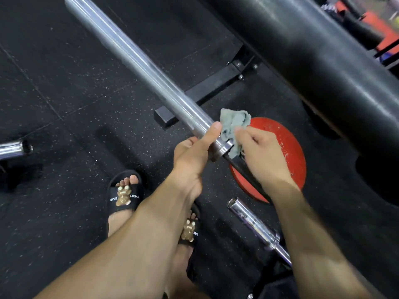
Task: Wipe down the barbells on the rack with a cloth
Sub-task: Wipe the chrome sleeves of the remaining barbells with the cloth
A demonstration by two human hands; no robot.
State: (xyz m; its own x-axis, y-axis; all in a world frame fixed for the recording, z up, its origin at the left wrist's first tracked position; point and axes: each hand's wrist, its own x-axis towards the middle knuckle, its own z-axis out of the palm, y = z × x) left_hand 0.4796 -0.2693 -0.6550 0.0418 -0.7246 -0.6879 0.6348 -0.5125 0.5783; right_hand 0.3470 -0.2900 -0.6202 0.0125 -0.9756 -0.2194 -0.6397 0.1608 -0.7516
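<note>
Head view looks down along a barbell sleeve point(138, 59) running from the upper left of the frame to its centre, where the left hand point(194, 156) closes its grip round the collar end, thumb lying along the steel. Just beside it, the right hand point(262, 154) pinches a crumpled grey-green cloth point(232, 126) against the collar. The wiping looks underway at this end; next, I'd judge, the cloth must slide up the sleeve.
</note>
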